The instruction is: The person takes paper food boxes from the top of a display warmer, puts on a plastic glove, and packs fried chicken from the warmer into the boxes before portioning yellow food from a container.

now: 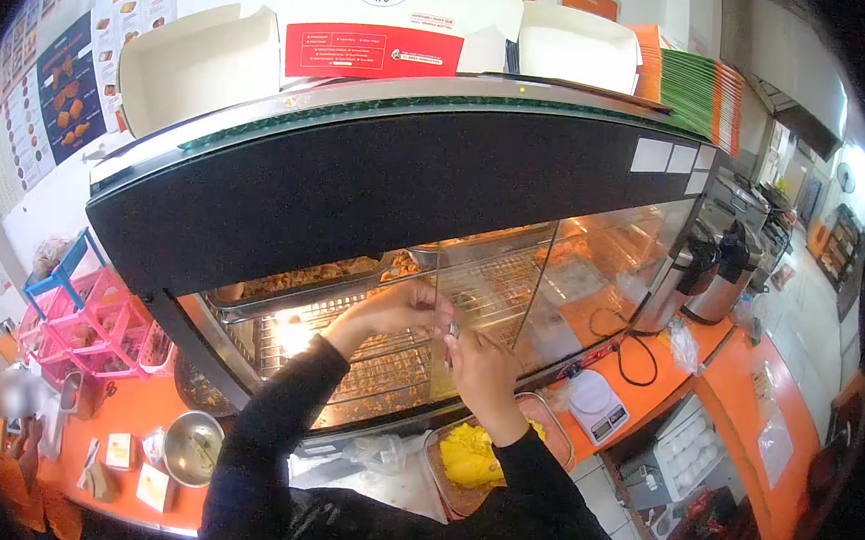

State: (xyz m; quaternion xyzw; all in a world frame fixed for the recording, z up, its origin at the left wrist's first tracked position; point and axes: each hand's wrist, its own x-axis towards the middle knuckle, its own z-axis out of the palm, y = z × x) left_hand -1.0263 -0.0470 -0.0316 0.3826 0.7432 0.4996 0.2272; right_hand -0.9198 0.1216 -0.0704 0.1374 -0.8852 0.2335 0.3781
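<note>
My left hand and my right hand meet in front of the lit food warmer. The fingers of both are closed, with fingertips close together. A small shiny bit shows at the right fingertips; I cannot make out what it is. Behind my hands is a sliding glass panel. Left of it the warmer stands open, showing a tray of food and wire racks. Below my right forearm sits a container of yellow food, partly covered by my sleeve.
A digital scale and metal flasks stand at right. A steel bowl and pink baskets are on the orange counter at left. Cartons rest atop the warmer. Another person's hand shows at far left.
</note>
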